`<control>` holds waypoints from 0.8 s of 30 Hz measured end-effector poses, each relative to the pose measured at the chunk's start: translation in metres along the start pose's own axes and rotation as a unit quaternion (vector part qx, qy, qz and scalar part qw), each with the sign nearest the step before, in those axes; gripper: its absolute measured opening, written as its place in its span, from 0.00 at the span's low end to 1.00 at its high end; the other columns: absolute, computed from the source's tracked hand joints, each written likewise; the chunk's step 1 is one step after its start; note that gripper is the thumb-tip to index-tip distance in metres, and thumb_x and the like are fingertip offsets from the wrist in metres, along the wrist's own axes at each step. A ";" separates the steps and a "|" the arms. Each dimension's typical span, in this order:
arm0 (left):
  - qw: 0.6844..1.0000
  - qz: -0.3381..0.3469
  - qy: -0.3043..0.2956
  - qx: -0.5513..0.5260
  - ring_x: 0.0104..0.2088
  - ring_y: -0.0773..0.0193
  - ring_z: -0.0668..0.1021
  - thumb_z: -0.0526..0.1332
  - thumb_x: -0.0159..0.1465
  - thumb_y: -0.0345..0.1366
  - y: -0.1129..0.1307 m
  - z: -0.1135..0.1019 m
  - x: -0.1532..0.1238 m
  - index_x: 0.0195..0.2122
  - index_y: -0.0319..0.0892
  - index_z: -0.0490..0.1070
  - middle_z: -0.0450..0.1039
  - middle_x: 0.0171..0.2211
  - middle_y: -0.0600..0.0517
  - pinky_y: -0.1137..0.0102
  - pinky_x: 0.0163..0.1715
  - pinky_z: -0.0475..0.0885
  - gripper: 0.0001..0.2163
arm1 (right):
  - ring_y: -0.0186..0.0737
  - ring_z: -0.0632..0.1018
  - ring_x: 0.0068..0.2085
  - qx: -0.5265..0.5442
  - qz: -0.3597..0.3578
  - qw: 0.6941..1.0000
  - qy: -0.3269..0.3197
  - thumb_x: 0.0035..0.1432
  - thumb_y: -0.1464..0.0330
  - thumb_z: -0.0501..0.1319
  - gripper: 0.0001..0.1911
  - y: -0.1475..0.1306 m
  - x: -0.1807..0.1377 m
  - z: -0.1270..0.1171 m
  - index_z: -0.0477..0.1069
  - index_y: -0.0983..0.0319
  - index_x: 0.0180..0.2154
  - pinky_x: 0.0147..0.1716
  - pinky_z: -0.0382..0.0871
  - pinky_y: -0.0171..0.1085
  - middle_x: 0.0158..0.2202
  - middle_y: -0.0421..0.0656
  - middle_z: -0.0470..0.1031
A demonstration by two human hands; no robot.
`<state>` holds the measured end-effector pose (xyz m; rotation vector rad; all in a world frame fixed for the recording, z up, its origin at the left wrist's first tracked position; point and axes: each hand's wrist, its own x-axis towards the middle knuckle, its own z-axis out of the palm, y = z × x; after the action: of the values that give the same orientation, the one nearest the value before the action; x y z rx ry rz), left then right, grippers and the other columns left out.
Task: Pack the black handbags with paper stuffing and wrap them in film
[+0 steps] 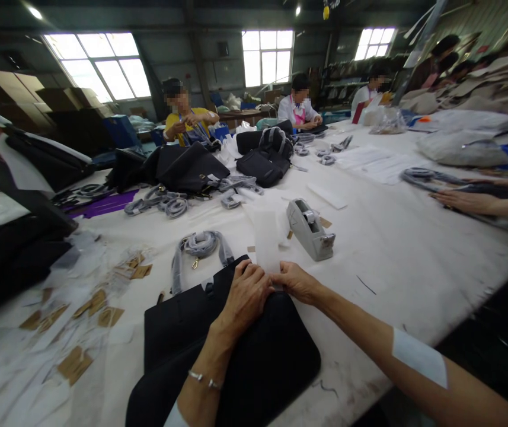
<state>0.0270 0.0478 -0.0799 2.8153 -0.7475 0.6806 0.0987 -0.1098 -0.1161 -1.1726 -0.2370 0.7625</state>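
A black bag (275,356) lies flat on the table in front of me. My left hand (245,292) rests over its upper edge, fingers curled against the lower end of a white paper strip (266,234). From the other side my right hand (296,281) pinches that same end between thumb and fingers. The strip stretches away from me across the table; the fingers hide where it meets the bag. Just beyond the bag's upper left edge lies a coiled grey strap (203,244) in clear wrap with a gold-coloured clasp. A grey tape dispenser (309,230) stands beyond my right hand.
Brown tags (74,363) and clear plastic scraps litter the left side. More wrapped straps (176,206) and black bags (191,169) are piled farther back. At right, a co-worker's hands (471,200) handle a strap. Other people sit along the table's far side.
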 end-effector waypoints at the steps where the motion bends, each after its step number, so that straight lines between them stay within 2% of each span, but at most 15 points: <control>1: 1.000 0.001 0.001 -0.001 0.40 0.59 0.70 0.56 0.65 0.33 0.000 -0.001 0.000 0.33 0.42 0.68 0.68 0.31 0.52 0.56 0.56 0.58 0.04 | 0.41 0.78 0.35 0.008 0.010 1.000 -0.002 0.38 0.61 0.74 0.26 -0.002 0.000 0.001 0.73 0.65 0.39 0.37 0.72 0.39 0.32 0.44 0.78; 6: 1.000 0.000 0.008 -0.016 0.41 0.60 0.71 0.54 0.66 0.34 0.001 -0.004 0.000 0.32 0.43 0.68 0.69 0.32 0.52 0.57 0.57 0.57 0.07 | 0.38 0.77 0.31 0.078 0.015 0.996 0.043 0.36 0.61 0.75 0.26 -0.010 0.003 0.013 0.73 0.65 0.38 0.32 0.71 0.36 0.32 0.44 0.78; 13: 1.000 0.001 0.007 -0.024 0.40 0.60 0.70 0.54 0.67 0.34 0.002 -0.004 -0.002 0.33 0.42 0.68 0.70 0.32 0.52 0.57 0.57 0.57 0.06 | 0.31 0.73 0.26 0.001 0.051 0.998 -0.037 0.39 0.63 0.74 0.19 -0.018 -0.001 0.026 0.73 0.66 0.32 0.27 0.65 0.30 0.27 0.39 0.76; 17: 0.999 0.004 0.018 -0.035 0.41 0.61 0.71 0.54 0.67 0.34 0.001 -0.002 -0.003 0.32 0.43 0.68 0.70 0.33 0.52 0.58 0.58 0.56 0.07 | 0.32 0.73 0.27 0.015 0.015 0.999 0.033 0.39 0.61 0.73 0.21 -0.015 0.004 0.031 0.71 0.64 0.34 0.28 0.65 0.30 0.26 0.37 0.74; 19: 0.999 0.003 0.022 -0.038 0.41 0.61 0.71 0.54 0.67 0.34 0.001 -0.002 -0.003 0.33 0.43 0.68 0.71 0.34 0.52 0.58 0.58 0.56 0.07 | 0.32 0.72 0.26 0.011 0.012 0.999 0.047 0.40 0.60 0.72 0.21 -0.012 0.007 0.033 0.71 0.63 0.35 0.26 0.64 0.30 0.26 0.37 0.74; 24: 0.999 0.005 0.020 -0.029 0.40 0.61 0.71 0.54 0.67 0.35 0.002 -0.004 -0.003 0.33 0.42 0.68 0.69 0.32 0.52 0.57 0.57 0.57 0.06 | 0.28 0.69 0.25 -0.093 0.073 0.992 -0.038 0.41 0.64 0.68 0.15 -0.017 -0.001 0.024 0.68 0.64 0.29 0.25 0.61 0.28 0.24 0.36 0.71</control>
<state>0.0220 0.0482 -0.0780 2.7399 -0.7619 0.7040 0.0921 -0.0953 -0.0914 -1.3496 -0.2919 0.9301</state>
